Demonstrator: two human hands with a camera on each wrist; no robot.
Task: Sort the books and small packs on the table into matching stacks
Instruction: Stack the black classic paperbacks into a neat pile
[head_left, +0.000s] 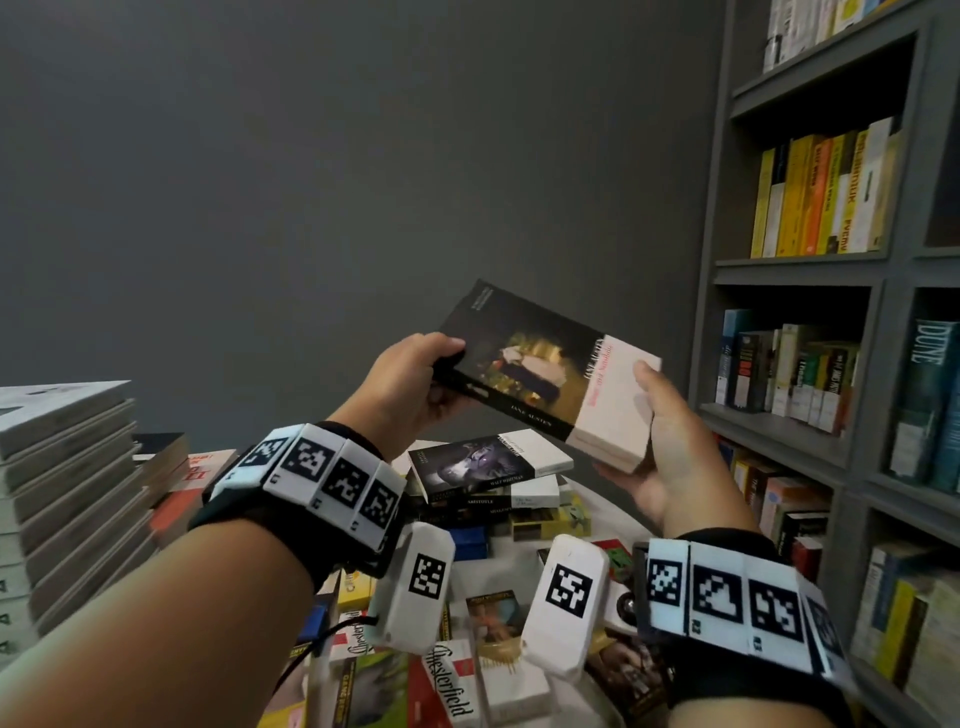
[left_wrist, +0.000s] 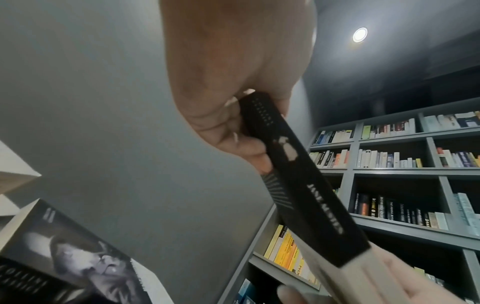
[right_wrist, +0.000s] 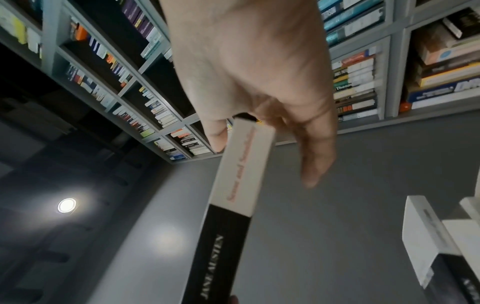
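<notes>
Both hands are up on one book (head_left: 540, 371), a Jane Austen paperback, held in the air above the bench (head_left: 613, 525). The left hand (head_left: 415, 384) grips the black end, the right hand (head_left: 657, 441) clasps the white end. Below, three matching black-and-white books (head_left: 488, 465) sit stacked, with small packs (head_left: 452, 686) scattered beside them.

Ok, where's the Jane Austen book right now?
In the head view the Jane Austen book is held in the air at centre, left hand at its black end, right hand at its white end, above the Walt Whitman book.
</notes>
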